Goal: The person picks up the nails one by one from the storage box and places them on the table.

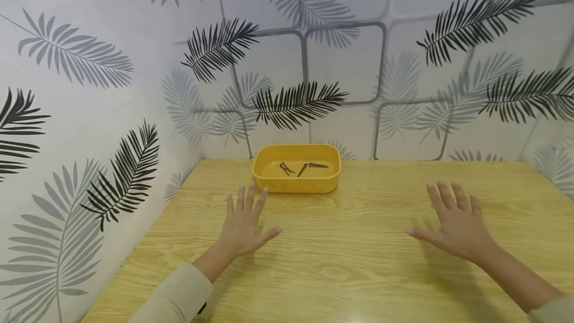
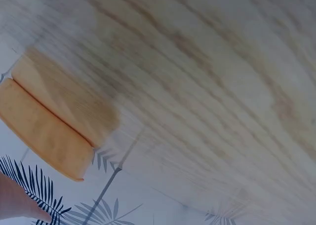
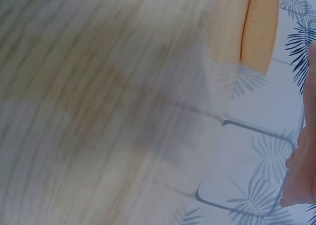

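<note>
A yellow rectangular container (image 1: 296, 186) with rounded corners stands at the back of the table. Several dark screws or nails (image 1: 316, 165) lie inside it. My left hand (image 1: 244, 226) hovers over the table just in front of the container's left end, fingers straight and spread, holding nothing. Farther right, my right hand (image 1: 459, 226) is held the same way, palm down with spread fingers, well apart from the container. In the left wrist view the container (image 2: 44, 136) shows at the left, with a bit of finger (image 2: 19, 203) below it. The right wrist view catches fingers (image 3: 303, 170) at its right edge.
The light wood-grain table (image 1: 358, 263) reaches back to a wall (image 1: 341, 64) with grey and black leaf patterns. Another patterned wall (image 1: 89, 128) runs along the table's left edge. Both forearms come in from the front, with a pale sleeve (image 1: 179, 293) on the left one.
</note>
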A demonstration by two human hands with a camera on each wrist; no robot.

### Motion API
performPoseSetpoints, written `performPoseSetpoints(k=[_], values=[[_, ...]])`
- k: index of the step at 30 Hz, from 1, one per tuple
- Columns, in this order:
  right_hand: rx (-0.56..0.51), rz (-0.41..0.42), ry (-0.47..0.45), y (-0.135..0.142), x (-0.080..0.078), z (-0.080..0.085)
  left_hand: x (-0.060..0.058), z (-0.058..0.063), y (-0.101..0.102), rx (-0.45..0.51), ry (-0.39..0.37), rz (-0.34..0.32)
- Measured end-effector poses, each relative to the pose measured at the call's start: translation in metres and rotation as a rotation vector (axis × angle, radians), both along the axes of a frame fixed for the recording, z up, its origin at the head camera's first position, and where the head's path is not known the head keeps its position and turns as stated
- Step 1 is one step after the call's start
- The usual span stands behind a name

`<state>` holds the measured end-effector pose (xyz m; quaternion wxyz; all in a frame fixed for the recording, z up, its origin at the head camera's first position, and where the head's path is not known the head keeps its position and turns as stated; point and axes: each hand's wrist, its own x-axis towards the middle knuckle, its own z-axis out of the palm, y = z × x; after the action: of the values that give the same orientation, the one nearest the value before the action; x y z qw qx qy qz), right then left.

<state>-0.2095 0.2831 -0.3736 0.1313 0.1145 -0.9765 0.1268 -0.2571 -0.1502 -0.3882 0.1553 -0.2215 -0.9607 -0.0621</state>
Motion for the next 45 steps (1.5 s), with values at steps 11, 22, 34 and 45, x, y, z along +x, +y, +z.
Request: performPoseSetpoints(k=[11, 22, 34, 45], values=[[-0.030, 0.039, -0.039, -0.029, -0.011, 0.008, -0.008, 0.002, -0.001, -0.004, 0.002, -0.005], [-0.075, 0.068, -0.069, -0.053, -0.023, 0.009, -0.019, 0.004, -0.004, -0.016, -0.035, 0.021], [-0.087, 0.108, -0.077, -0.081, -0.040, 0.005, -0.031, 0.002, -0.008, 0.008, -0.038, 0.025], [-0.110, 0.127, -0.088, -0.106, -0.055, 0.005, -0.043, 0.003, -0.005, 0.000, -0.055, 0.029]])
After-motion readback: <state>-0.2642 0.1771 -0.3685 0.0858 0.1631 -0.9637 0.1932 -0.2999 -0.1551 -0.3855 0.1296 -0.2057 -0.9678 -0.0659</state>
